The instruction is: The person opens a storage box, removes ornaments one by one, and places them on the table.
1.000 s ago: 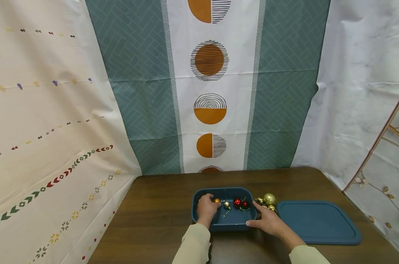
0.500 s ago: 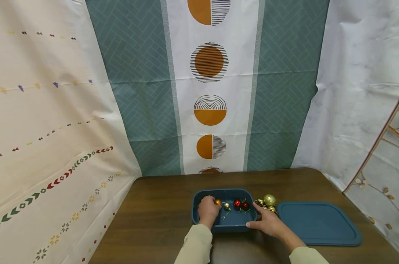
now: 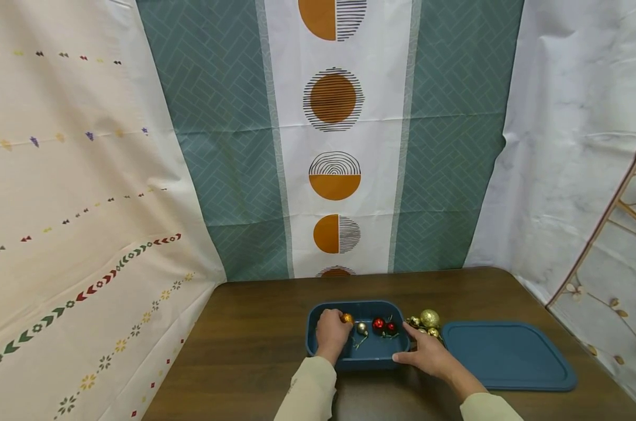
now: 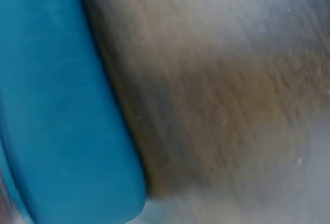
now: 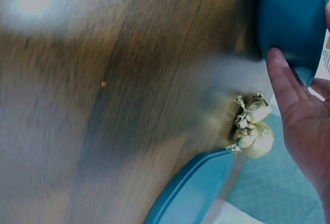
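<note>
A dark blue rectangular box [image 3: 370, 363] stands on the table in the head view. My left hand [image 3: 330, 333] reaches into its left end and holds an orange Christmas bauble [image 3: 347, 318] at its fingertips, which are partly hidden. To the right inside the box lie a small gold bauble [image 3: 362, 328] and two red baubles, one a shiny red bauble [image 3: 378, 323]. My right hand [image 3: 428, 352] grips the box's right end, thumb at the front corner. In the right wrist view, fingers [image 5: 281, 77] touch the box's outer wall. The left wrist view shows only the box's outside and the table.
A cluster of gold baubles [image 3: 430, 318] lies just right of the box, behind my right hand. Beside it a flat blue lid [image 3: 509, 356] rests on the wooden table [image 3: 244, 345]. Patterned cloths hang behind and at both sides.
My left hand dips slightly, then lifts a little inside the box, and the orange bauble shifts with it. The right hand and the box stay in place.
</note>
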`<state>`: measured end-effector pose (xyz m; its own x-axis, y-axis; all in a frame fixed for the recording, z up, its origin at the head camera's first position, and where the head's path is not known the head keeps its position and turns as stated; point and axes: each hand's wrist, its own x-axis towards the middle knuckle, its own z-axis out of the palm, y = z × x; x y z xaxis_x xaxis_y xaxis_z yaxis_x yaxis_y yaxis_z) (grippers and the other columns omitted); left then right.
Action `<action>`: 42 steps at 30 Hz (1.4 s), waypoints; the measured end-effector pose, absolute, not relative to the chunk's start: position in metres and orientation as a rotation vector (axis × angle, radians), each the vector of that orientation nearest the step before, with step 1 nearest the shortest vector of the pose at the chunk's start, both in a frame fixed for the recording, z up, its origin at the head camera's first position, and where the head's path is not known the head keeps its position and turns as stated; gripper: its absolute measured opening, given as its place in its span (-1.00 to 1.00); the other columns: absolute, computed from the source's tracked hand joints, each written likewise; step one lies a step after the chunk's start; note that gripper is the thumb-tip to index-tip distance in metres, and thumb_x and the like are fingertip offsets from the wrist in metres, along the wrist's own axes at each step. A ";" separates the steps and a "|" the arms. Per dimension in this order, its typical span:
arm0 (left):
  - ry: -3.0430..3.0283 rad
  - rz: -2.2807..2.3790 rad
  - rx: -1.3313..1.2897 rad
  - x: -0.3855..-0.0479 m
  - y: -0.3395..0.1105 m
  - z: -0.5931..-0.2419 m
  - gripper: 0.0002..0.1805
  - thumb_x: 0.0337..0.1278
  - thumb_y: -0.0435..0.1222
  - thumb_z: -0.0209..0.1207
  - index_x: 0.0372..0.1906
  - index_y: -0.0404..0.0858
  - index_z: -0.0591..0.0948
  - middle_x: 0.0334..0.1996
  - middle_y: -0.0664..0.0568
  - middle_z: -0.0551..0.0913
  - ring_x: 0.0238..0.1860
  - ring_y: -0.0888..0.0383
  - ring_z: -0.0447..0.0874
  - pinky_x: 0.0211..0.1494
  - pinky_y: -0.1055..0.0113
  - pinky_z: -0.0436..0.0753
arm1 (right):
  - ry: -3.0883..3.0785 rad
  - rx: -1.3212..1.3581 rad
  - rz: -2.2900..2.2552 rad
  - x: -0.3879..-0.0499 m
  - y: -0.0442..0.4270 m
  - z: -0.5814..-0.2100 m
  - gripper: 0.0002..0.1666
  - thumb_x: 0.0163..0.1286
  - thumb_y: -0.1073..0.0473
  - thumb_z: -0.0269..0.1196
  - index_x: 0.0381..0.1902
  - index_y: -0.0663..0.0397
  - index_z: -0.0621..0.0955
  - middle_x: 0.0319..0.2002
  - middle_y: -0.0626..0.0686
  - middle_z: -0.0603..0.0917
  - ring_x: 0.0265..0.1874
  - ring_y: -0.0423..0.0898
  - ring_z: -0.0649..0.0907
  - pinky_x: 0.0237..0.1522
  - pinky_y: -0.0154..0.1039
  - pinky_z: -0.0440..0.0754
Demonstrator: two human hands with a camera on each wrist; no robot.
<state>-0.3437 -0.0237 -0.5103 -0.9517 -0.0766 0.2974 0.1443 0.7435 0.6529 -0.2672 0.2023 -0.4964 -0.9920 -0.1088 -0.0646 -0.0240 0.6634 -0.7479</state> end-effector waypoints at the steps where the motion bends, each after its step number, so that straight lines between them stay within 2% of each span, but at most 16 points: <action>1: -2.626 -1.045 -0.065 -0.344 -0.025 -0.509 -0.74 -0.08 -0.30 0.50 -0.31 -0.36 0.70 -0.39 -0.06 0.59 -0.42 0.03 0.59 -0.36 0.11 0.65 | 2.768 -0.110 -1.242 -0.267 0.202 -0.497 0.11 0.16 -0.04 0.50 0.48 0.33 0.22 0.16 0.35 0.57 0.03 0.19 0.64 -0.01 0.14 0.60; 7: -2.550 -1.191 -0.141 -0.347 -0.035 -0.492 -0.71 -0.01 -0.29 0.46 -0.20 -0.37 0.69 -0.35 -0.07 0.70 -0.40 0.06 0.62 -0.29 0.18 0.70 | 2.759 -0.112 -1.254 -0.266 0.202 -0.497 0.12 0.16 -0.05 0.49 0.49 0.33 0.21 0.17 0.36 0.56 0.04 0.20 0.63 -0.03 0.12 0.61; 13: -2.481 -1.285 -0.174 -0.350 -0.049 -0.465 -0.68 0.02 -0.29 0.45 -0.14 -0.38 0.68 -0.29 -0.12 0.72 -0.30 -0.01 0.66 -0.11 0.11 0.70 | 2.755 -0.104 -1.235 -0.268 0.203 -0.495 0.13 0.16 -0.07 0.49 0.50 0.29 0.20 0.27 0.41 0.46 0.13 0.26 0.57 0.03 0.18 0.57; 20: -2.375 -1.352 -0.172 -0.359 -0.081 -0.439 -0.71 0.01 -0.31 0.43 -0.17 -0.35 0.66 -0.31 -0.09 0.70 -0.28 0.00 0.66 -0.18 0.16 0.70 | 2.754 -0.105 -1.234 -0.268 0.205 -0.495 0.14 0.16 -0.09 0.49 0.50 0.29 0.20 0.29 0.42 0.43 0.16 0.27 0.54 0.06 0.21 0.54; 25: -2.318 -1.399 -0.110 -0.364 -0.113 -0.425 -0.71 0.04 -0.33 0.40 -0.13 -0.37 0.66 -0.26 -0.15 0.72 -0.24 -0.06 0.68 -0.16 0.12 0.71 | 2.777 -0.123 -1.222 -0.267 0.205 -0.494 0.13 0.15 -0.08 0.49 0.49 0.32 0.22 0.28 0.42 0.44 0.14 0.25 0.55 0.06 0.22 0.53; 32: -2.324 -1.357 0.018 -0.372 -0.160 -0.430 -0.65 0.07 -0.32 0.38 -0.06 -0.40 0.63 -0.17 -0.24 0.70 -0.19 -0.12 0.68 -0.04 0.03 0.68 | 2.785 -0.127 -1.212 -0.266 0.203 -0.494 0.12 0.15 -0.08 0.49 0.48 0.32 0.23 0.28 0.42 0.45 0.15 0.26 0.55 0.06 0.22 0.53; 42: -2.350 -1.239 0.096 -0.377 -0.211 -0.458 -0.64 0.03 -0.34 0.39 -0.08 -0.45 0.62 -0.19 -0.28 0.70 -0.21 -0.17 0.69 -0.03 -0.06 0.61 | 2.784 -0.121 -1.207 -0.268 0.203 -0.497 0.12 0.16 -0.07 0.49 0.49 0.31 0.22 0.28 0.42 0.44 0.12 0.27 0.57 0.04 0.20 0.55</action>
